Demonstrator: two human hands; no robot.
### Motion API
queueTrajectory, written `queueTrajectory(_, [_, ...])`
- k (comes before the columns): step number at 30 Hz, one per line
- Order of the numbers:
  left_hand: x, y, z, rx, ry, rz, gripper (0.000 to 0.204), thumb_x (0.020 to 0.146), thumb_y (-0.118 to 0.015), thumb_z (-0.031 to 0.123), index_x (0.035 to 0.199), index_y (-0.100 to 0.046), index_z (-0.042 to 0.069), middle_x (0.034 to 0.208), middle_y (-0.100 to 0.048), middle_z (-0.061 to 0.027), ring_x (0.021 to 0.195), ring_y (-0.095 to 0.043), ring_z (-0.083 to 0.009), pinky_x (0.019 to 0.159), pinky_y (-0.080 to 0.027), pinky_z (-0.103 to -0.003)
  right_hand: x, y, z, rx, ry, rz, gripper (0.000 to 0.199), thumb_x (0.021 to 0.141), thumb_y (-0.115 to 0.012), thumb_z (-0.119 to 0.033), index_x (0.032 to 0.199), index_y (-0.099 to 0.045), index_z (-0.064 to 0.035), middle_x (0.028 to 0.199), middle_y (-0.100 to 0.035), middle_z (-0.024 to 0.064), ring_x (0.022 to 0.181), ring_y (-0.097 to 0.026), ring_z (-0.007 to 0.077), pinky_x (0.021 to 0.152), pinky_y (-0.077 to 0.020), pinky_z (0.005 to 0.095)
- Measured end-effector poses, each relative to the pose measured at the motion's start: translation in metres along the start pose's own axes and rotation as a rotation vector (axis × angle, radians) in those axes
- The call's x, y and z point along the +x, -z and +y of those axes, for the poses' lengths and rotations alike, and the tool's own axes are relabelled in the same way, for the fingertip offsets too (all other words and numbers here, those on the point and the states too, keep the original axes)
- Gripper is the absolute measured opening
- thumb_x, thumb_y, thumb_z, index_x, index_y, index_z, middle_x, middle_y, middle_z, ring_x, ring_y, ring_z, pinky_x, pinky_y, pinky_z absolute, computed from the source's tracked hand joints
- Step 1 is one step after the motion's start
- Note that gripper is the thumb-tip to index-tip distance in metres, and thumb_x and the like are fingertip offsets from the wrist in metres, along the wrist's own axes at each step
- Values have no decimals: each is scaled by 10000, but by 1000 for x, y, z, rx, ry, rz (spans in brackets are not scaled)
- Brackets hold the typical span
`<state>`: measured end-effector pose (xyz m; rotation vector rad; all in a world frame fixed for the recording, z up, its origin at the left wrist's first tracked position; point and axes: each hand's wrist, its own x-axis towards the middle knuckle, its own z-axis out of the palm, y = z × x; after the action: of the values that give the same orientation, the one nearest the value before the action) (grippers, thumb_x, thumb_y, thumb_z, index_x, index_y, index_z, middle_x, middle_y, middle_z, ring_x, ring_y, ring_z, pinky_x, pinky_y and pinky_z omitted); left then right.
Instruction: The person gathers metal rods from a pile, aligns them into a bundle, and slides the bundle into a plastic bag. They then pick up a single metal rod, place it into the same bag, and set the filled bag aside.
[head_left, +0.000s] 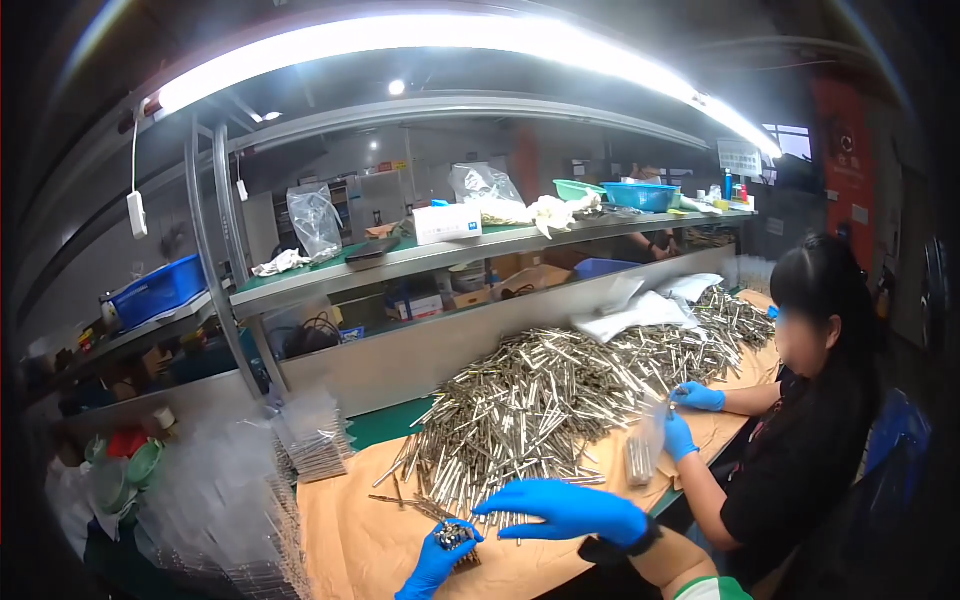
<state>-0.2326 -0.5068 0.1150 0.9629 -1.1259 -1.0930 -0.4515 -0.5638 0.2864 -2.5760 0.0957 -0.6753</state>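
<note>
My left hand (432,566), in a blue glove, is closed around a bundle of drill bits (455,536), their shiny ends facing up. Just right of it, my right hand (565,508), also gloved in blue, reaches left over the near edge of a large heap of drill bits (540,400). Its fingers are stretched out and apart, and I see nothing held in them. A few loose drill bits (405,500) lie on the brown paper (345,530) beyond my left hand.
At right, a co-worker's gloved hands (690,415) hold a clear bag near a bagged bundle (638,460). Stacked bagged bundles (315,440) stand at left. White plastic bags (640,315) lie on the heap. A shelf (400,258) with tubs crosses behind, under a lamp (450,35).
</note>
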Motion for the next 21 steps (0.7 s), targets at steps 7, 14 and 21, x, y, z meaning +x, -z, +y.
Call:
queueTrajectory(7, [-1, -7, -5, 59, -69, 30, 163, 762, -649, -9, 904, -570, 8, 855, -613, -57, 823, -587, -132, 766, -475, -266, -80, 55, -173, 847, 388, 685, 174, 661, -737, -112, 813, -679, -172, 1077, -561, -155, 1382, -44, 232, 961, -92, 210])
queueTrajectory(14, [7, -5, -6, 89, -144, 59, 152, 765, -641, -16, 894, -565, 14, 849, -610, -56, 807, -580, -128, 764, -472, -262, -81, 60, -151, 783, 405, 695, 102, 691, -696, -144, 789, -667, -141, 1011, -575, -100, 1255, -144, 241, 932, -154, 251])
queueTrajectory(21, [0, -3, -6, 27, -87, 79, 171, 763, -647, -8, 909, -563, 19, 871, -613, -53, 822, -578, -124, 775, -464, -260, -88, 58, -153, 659, 369, 723, 87, 725, -648, -182, 760, -654, -103, 934, -592, -37, 1106, -261, 252, 899, -226, 299])
